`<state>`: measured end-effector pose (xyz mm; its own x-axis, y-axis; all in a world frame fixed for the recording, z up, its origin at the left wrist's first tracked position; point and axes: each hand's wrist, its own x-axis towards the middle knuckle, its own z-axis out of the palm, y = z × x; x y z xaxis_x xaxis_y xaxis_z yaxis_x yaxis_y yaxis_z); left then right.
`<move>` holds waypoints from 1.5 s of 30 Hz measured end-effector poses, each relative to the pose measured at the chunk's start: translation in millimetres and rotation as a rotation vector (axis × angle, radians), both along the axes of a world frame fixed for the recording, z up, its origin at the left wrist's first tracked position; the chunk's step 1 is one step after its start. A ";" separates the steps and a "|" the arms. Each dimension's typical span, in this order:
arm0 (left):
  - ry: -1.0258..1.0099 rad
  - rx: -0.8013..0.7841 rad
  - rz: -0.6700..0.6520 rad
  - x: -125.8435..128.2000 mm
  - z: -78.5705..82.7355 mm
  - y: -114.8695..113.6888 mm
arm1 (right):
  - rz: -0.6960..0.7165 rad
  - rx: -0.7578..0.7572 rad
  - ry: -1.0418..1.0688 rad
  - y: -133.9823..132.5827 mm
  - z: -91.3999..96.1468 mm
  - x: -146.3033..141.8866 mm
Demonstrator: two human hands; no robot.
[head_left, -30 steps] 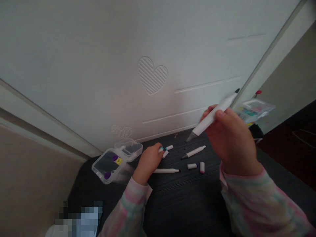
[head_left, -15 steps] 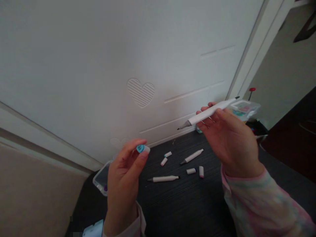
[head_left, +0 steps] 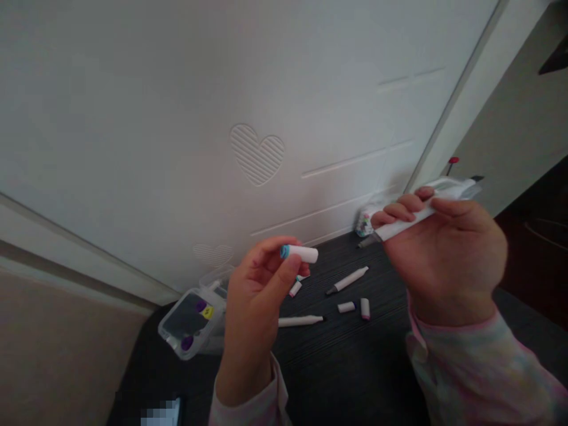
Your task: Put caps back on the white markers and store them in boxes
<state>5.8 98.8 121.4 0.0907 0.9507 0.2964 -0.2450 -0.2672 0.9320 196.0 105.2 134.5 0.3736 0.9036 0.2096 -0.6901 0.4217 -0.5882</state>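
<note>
My left hand (head_left: 261, 296) is raised over the dark floor and pinches a small white marker cap (head_left: 300, 254) with a blue end between thumb and fingertips. My right hand (head_left: 444, 248) is closed around a white uncapped marker (head_left: 412, 216), its dark tip pointing left toward the cap. The cap and the marker tip are a short gap apart. Both wrists wear pastel striped sleeves.
On the dark floor (head_left: 337, 367) lie two uncapped white markers (head_left: 347, 279) (head_left: 300, 320) and several loose caps (head_left: 364, 307). A clear plastic case (head_left: 191, 319) with purple and yellow pieces sits at the left. A white panel with an embossed heart (head_left: 257, 152) stands behind.
My left hand picked a cap off the floor and raised it. My right hand has turned the marker and drawn it in, so its tip now faces the cap.
</note>
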 end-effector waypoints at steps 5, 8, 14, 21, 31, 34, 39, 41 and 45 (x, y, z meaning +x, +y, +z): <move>0.060 -0.042 -0.035 2.3 -0.2 6.7 | 0.033 -0.030 -0.067 -2.2 0.1 -0.5; 0.104 -0.080 -0.103 2.5 1.3 8.9 | 0.066 -0.022 -0.035 -4.2 0.5 0.6; 0.174 -0.042 -0.066 -5.6 -0.5 10.7 | 0.095 -0.028 -0.016 -6.5 2.2 0.1; 0.395 0.020 -0.026 -11.2 -2.0 10.1 | 0.083 -0.028 -0.078 -6.5 2.4 -0.9; 0.632 0.123 -0.011 -9.6 -0.7 10.2 | 0.146 -0.032 0.069 -6.4 6.7 -2.9; 0.614 0.127 0.006 -9.5 -1.2 10.0 | 0.188 -0.037 -0.070 -3.2 3.6 -6.7; 0.525 0.111 0.032 -10.3 0.5 6.5 | 0.170 -0.056 -0.672 0.5 -12.7 -10.9; 0.515 0.128 0.056 -11.2 1.7 4.3 | 0.184 -0.083 -0.914 -1.5 -15.6 -11.0; 0.533 0.186 0.104 -12.0 2.6 2.2 | 0.242 -0.079 -1.212 -6.2 -11.2 -12.6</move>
<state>-6.2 100.9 124.0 0.1826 0.8987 0.3987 0.2819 -0.4363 0.8545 183.4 99.0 123.3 -0.2017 0.9483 0.2450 0.2619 0.2932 -0.9195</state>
